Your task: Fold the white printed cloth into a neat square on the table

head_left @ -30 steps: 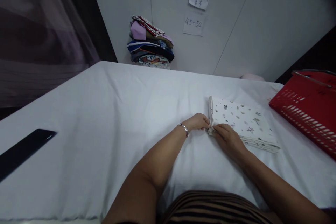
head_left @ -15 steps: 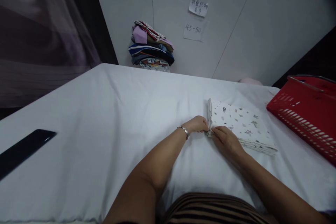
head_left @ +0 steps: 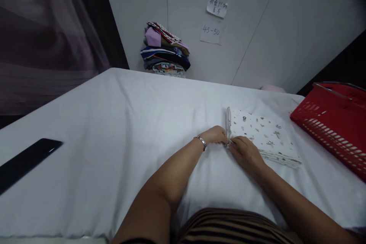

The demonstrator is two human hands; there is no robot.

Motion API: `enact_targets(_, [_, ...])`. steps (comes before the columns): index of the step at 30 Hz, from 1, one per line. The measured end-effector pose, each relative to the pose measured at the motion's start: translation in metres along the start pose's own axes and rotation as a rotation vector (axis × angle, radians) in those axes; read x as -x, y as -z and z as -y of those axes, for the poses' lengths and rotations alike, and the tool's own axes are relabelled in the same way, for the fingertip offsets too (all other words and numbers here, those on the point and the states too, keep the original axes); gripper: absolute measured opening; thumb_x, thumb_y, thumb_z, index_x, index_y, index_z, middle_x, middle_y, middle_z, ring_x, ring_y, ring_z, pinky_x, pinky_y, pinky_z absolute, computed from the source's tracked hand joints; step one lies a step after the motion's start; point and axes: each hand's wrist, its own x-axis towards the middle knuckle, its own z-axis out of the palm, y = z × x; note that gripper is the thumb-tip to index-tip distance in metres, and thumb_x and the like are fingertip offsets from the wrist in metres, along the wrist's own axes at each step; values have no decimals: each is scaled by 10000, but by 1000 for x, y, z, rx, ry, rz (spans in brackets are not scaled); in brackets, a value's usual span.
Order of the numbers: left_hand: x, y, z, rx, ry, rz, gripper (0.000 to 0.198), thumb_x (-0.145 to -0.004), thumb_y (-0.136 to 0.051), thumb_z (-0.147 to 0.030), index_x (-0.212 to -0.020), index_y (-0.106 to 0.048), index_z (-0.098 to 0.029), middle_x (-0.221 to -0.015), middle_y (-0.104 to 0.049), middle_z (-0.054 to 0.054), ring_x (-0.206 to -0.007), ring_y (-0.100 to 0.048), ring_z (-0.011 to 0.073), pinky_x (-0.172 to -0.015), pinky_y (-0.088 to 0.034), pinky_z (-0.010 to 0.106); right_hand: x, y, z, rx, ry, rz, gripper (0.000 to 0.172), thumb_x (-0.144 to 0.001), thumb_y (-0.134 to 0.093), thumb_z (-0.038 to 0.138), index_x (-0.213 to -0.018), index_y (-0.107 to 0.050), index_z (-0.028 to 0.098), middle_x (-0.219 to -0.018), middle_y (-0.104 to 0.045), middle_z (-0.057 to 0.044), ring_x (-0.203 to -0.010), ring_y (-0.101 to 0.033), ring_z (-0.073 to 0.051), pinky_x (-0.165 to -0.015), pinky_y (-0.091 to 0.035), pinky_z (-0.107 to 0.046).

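Note:
A folded white cloth [head_left: 261, 129] with small plant prints lies flat on the white-covered table, its layered edges showing at the left and front. At its near left corner my left hand [head_left: 215, 135], with a silver bracelet at the wrist, is closed on the cloth's edge. My right hand [head_left: 247, 152] pinches the same corner from the front, thumb and fingers pressed together on the layers. The two hands almost meet there, and the fingertips partly hide the corner.
A red plastic basket [head_left: 331, 122] stands at the right edge. On the far side, a stack of folded clothes [head_left: 166, 49] rests beyond the table edge, against the wall. A dark flat object [head_left: 28, 162] lies on the white sheet [head_left: 94, 152] at left. Paper signs [head_left: 216, 6] hang on the wall.
Almost nothing differs. Both hands stay at the cloth's near left corner, with only a slight shift of the right fingers; the whole view has moved a little.

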Motion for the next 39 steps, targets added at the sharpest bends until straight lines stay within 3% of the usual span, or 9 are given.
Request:
enact_targets(7, [5, 1, -5, -65, 52, -24, 144, -604, -644, -268, -598, -547, -161, -500, -517, -26, -481, -488, 94, -449, -361, 191, -1, 0, -3, -152, -38, -17, 193, -882, -450, 288, -989, -584, 201, -912, -617, -75, -838, -570, -196, -727, -471, -331])
enact_targets(15, [17, -3, -31, -42, 84, -58, 195, -636, -579, -232, -502, -449, -174, -447, -428, -49, -454, -402, 84, -443, -319, 204, -2, 11, -6, -394, -170, -195, 159, -884, -464, 320, -897, -577, 208, -796, -588, -40, -698, -554, -158, -614, -449, -286])
enact_targets(24, [18, -8, -30, -175, 129, -24, 254, -668, -573, -206, -467, -421, -175, -418, -401, -37, -473, -409, 105, -484, -327, 226, 3, 3, -11, -195, 20, -103, 191, -874, -471, 277, -1027, -567, 218, -946, -621, -86, -877, -587, -200, -744, -498, -341])
enact_targets(33, [14, -4, -18, -164, 96, -34, 206, -630, -604, -167, -458, -491, -184, -436, -485, 1, -606, -532, 165, -557, -392, 243, 3, 3, -7, -70, 85, -3, 207, -865, -488, 271, -1052, -565, 226, -971, -614, -84, -873, -587, -210, -736, -503, -360])
enact_targets(39, [7, -2, -11, -87, 113, -187, 147, -652, -600, -287, -562, -564, -177, -488, -511, -4, -553, -512, 143, -499, -369, 231, 7, -4, -12, -18, 151, -14, 241, -859, -500, 263, -1085, -571, 222, -987, -613, -93, -880, -582, -225, -749, -492, -394])
